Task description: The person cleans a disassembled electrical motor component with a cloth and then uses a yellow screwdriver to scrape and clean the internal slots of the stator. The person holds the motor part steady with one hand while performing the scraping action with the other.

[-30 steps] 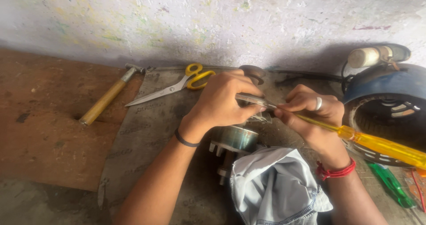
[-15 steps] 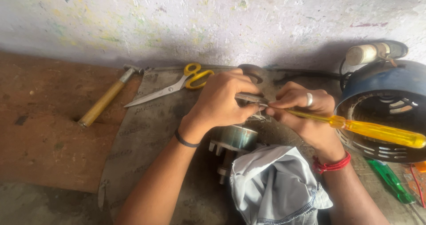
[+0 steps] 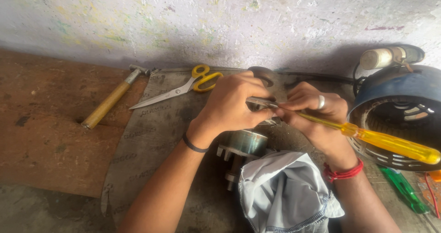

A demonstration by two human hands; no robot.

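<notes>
My left hand (image 3: 232, 105) is closed around a small metal part above a round metal motor piece (image 3: 243, 146) lying on a grey mat (image 3: 151, 136). My right hand (image 3: 312, 116), with a ring on one finger, grips the shaft of a yellow-handled screwdriver (image 3: 390, 143). The screwdriver tip points left into the part under my left fingers; the contact point is hidden by the fingers. A pale cloth (image 3: 285, 191) covers the near side of the motor piece.
Yellow-handled scissors (image 3: 183, 87) and a wooden-handled hammer (image 3: 112, 100) lie at the back left by the wall. A blue round motor housing (image 3: 399, 109) stands at the right, a green screwdriver (image 3: 404, 189) below it. Brown boards (image 3: 50, 136) lie left of the mat.
The screwdriver handle has swung up and then slightly down again while both hands stay on the small part. Nothing else has moved.
</notes>
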